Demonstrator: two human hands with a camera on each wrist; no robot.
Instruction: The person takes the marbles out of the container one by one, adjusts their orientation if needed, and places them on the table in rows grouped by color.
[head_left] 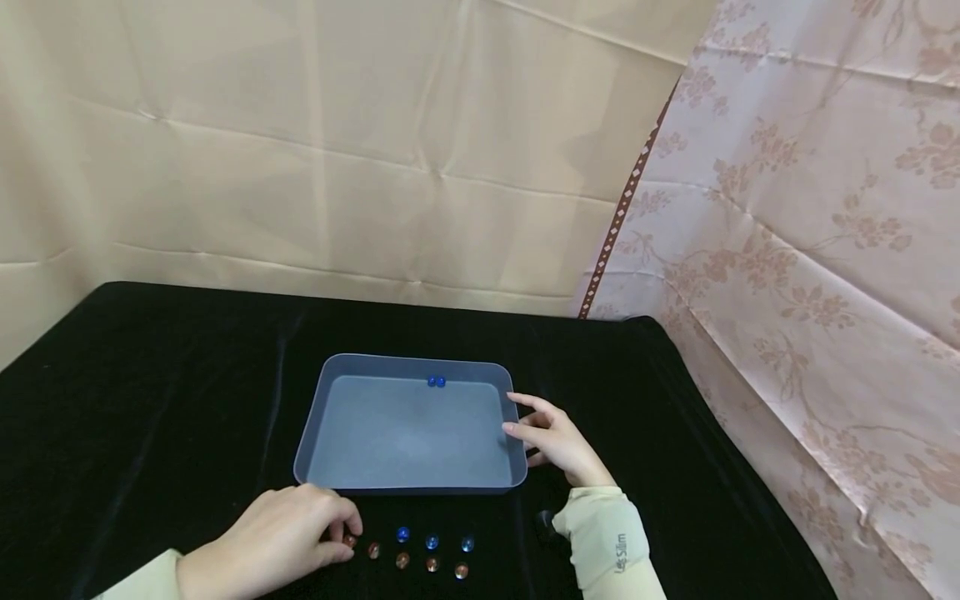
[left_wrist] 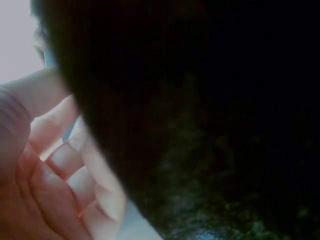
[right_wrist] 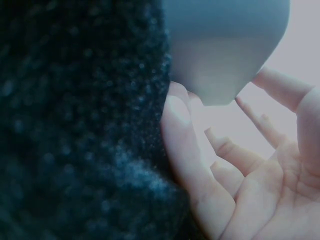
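Between thumb and index finger, my left hand (head_left: pixel 288 529) pinches a reddish-brown glass marble (head_left: pixel 349 542) just in front of the tray's near left corner. A loose row of several brown marbles (head_left: pixel 402 560) lies to its right on the black cloth, with three blue marbles (head_left: pixel 432 542) behind them. The blue-grey rectangular tray (head_left: pixel 405 481) holds two dark blue marbles (head_left: pixel 437 382) against its far wall. At the tray's right side, my right hand (head_left: pixel 551 437) touches the rim with loosely extended fingers. Dark blur fills most of the left wrist view, hiding the marble there.
Black cloth (head_left: pixel 165 400) covers the table. A cream curtain (head_left: pixel 337 167) hangs behind it, and a pink floral curtain (head_left: pixel 810 208) runs along the right. A small dark object (head_left: pixel 547 525) sits by the right sleeve; its kind is unclear.
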